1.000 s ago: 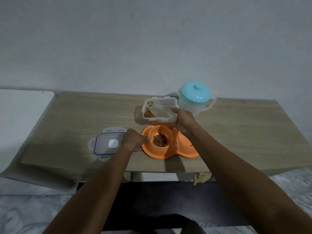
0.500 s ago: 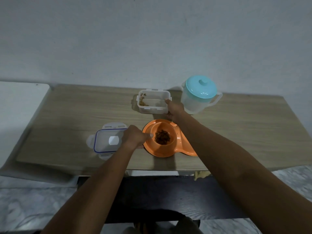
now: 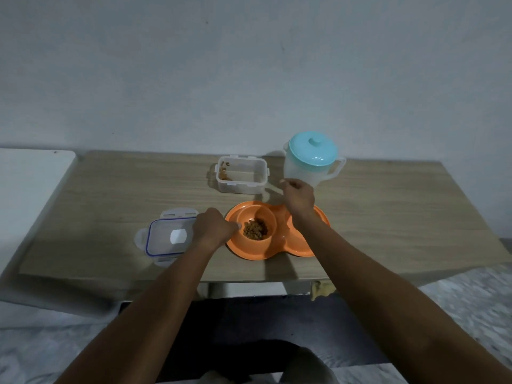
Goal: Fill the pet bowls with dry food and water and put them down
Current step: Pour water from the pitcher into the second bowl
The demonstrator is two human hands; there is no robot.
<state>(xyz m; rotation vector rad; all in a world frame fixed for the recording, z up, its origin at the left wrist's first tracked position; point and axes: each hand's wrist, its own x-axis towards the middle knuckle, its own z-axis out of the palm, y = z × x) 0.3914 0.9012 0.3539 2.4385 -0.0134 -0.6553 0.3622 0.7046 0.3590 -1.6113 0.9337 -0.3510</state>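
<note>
An orange double pet bowl [image 3: 247,250] sits near the table's front edge, with brown kibble [image 3: 255,230] in its left well. Its right well is mostly hidden by my right forearm. My left hand [image 3: 213,226] grips the bowl's left rim, thumb on the edge. My right hand [image 3: 299,195] hovers above the bowl's far side with loosely curled fingers, holding nothing, between the clear food container [image 3: 240,187] and the jug [image 3: 312,156]. The container stands upright behind the bowl with a few kibble pieces in its left end. The clear jug has a teal lid.
The container's clear lid [image 3: 165,237] with a blue seal lies flat left of the bowl, partly under my left wrist. The wooden table [image 3: 401,212] runs along a bare wall. A white surface [image 3: 30,189] adjoins its left end. A dark floor lies below.
My right hand set the food container down upright behind the bowl, let go of it and drew back to the right towards the jug. My left hand kept its hold on the bowl's rim.
</note>
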